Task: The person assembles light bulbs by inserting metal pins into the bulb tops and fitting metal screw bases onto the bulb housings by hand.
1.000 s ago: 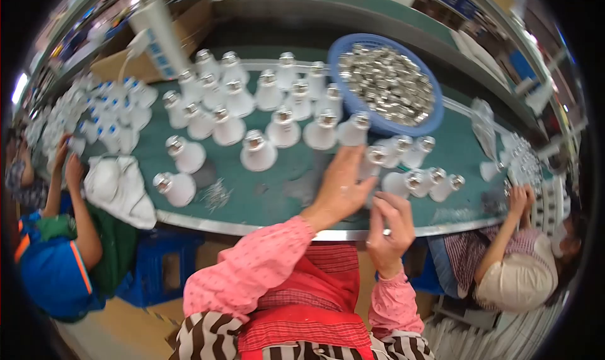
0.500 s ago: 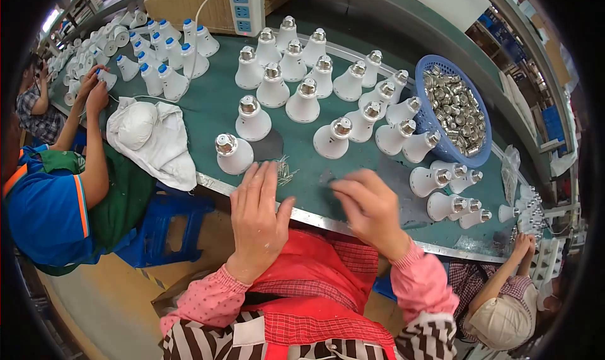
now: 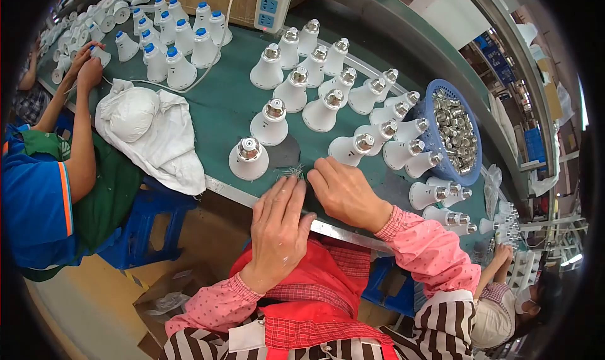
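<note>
My left hand (image 3: 278,226) lies at the table's front edge, its fingers stretched out flat with the tips at a small pile of thin metal pins (image 3: 291,171). My right hand (image 3: 345,193) is just right of that pile, fingers curled and pressed together. Whatever they may hold is hidden. A white LED bulb (image 3: 248,162) with a silver screw cap stands upright just beyond my left fingertips. Behind it is another capped bulb (image 3: 269,128), beside a dark round patch (image 3: 287,152) on the green tabletop. One more bulb (image 3: 348,149) leans behind my right hand.
Several capped bulbs (image 3: 322,111) stand across the table. A blue basket (image 3: 431,117) of metal caps is at right. Bulb bodies with blue tops (image 3: 181,71), a white cloth (image 3: 173,133) and a power strip (image 3: 268,10) are at left and back. Co-workers sit on both sides.
My right hand has moved left, close to the pin pile and my left hand. The left hand stays flat by the pins. The camera view has shifted slightly.
</note>
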